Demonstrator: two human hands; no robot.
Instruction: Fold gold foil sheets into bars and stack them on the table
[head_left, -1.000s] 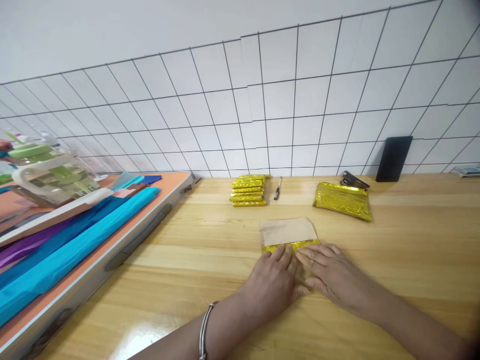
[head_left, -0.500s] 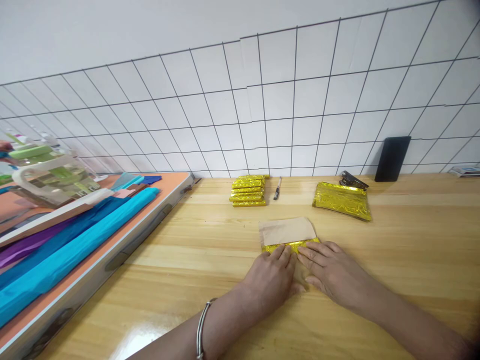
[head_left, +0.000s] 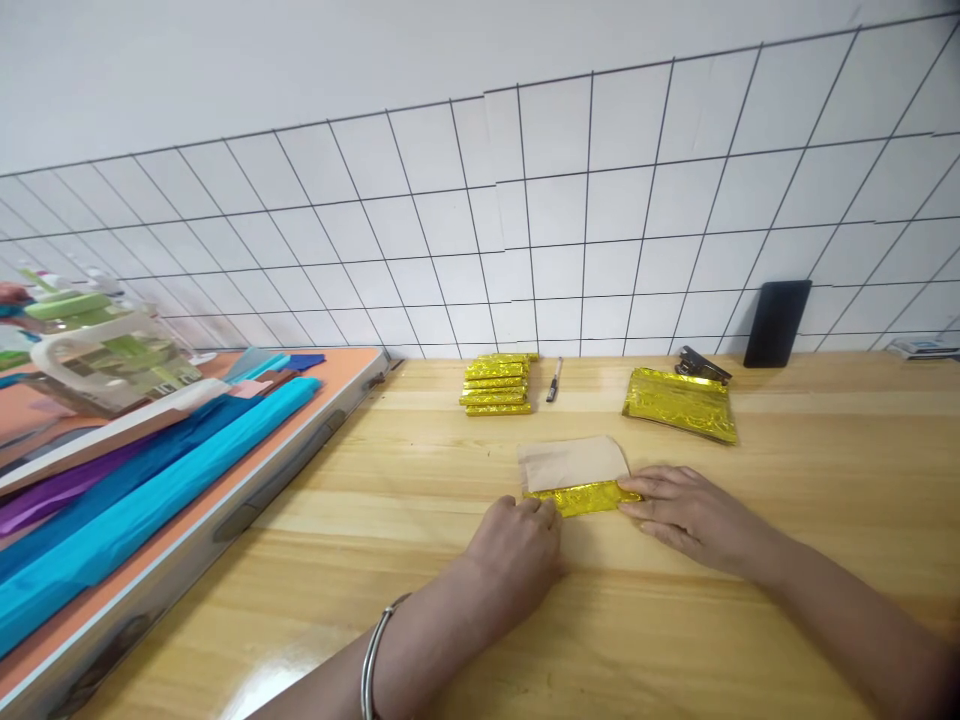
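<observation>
A sheet of gold foil paper (head_left: 589,499) lies on the table in front of me, its tan backing (head_left: 574,463) facing up and its near edge folded over to show a shiny gold strip. My left hand (head_left: 519,545), with a silver bangle on the wrist, has its fingers curled at the left end of that strip. At the right end, my right hand (head_left: 686,512) holds the fold between thumb and fingers. The left fingertips are partly hidden behind the knuckles.
Several folded gold foil strips (head_left: 496,384) are stacked near the wall, beside a pen (head_left: 553,381). More gold foil sheets (head_left: 681,404) lie by a black stapler (head_left: 702,365). A dark phone (head_left: 778,323) leans on the wall. Left is an orange board (head_left: 349,366) with coloured paper and a bottle (head_left: 112,340).
My hands have moved apart from the middle of the gold strip to its two ends. More of the folded strip shows between them.
</observation>
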